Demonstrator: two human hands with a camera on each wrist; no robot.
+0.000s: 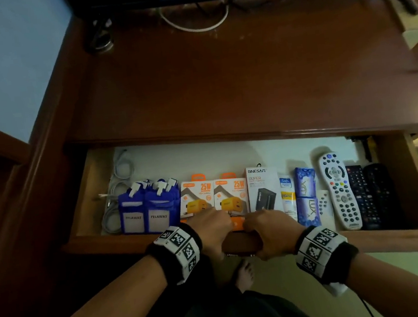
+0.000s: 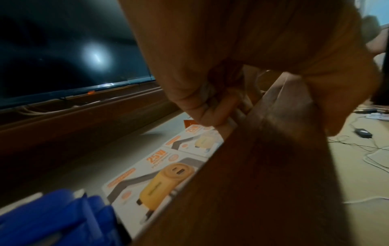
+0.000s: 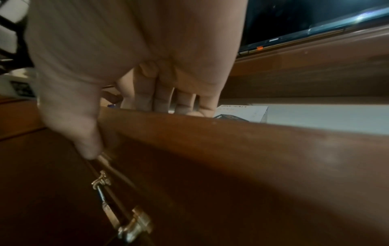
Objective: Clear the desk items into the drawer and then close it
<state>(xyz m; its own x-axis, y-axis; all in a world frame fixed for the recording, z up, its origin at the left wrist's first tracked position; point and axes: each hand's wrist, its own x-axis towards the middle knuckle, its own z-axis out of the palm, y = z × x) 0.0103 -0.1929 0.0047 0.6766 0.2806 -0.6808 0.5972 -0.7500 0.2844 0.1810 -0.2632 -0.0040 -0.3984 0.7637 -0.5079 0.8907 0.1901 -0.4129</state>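
Both hands grip the drawer front (image 1: 241, 243): left hand (image 1: 213, 226) and right hand (image 1: 266, 233) curl fingers over its rim, hiding charger boxes (image 1: 214, 195) just beyond.

Dark wooden desk (image 1: 218, 76), white cable (image 1: 194, 24) at its back, open drawer (image 1: 407, 184) holding boxes, remotes

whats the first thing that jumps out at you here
The open drawer with its neat row: blue pouches at left, two orange charger boxes mid-row, a white remote toward the right. At its front edge, the left hand and right hand grip the drawer front by the brass handle.
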